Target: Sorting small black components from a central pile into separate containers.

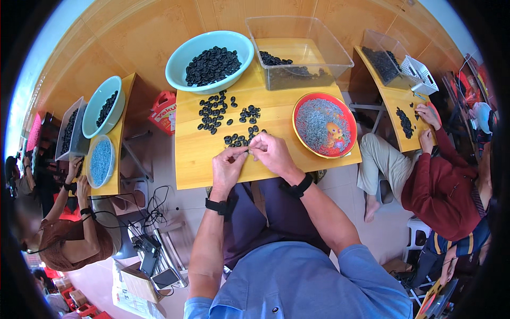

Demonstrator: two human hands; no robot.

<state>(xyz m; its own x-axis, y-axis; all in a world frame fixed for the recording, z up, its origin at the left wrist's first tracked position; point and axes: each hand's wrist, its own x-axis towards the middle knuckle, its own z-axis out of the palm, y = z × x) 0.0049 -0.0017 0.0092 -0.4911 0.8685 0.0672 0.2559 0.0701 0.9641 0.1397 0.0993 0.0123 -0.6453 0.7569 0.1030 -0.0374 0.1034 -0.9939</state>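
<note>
pinched part: held between fingertips of left hand [227, 167] and right hand [272, 152]; too small to tell shape or whether one piece or two.
black rings [215, 112]: loose on table [202, 159]; detail of each too small to resolve.
red plate [324, 125]: grey contents read as fine mass; single pieces not resolvable.
clear bin [297, 50]: dark parts inside blurred through wall.
teal bowl [209, 60]: lower layers of its heap hidden.
person at left [74, 234]: partly cut by dark rim; item in hands not discernible.
person at right [441, 181]: head area cut by rim; fingers cover the parts on that table.
floor clutter [149, 255]: cables and boxes, kinds unclear.
</note>
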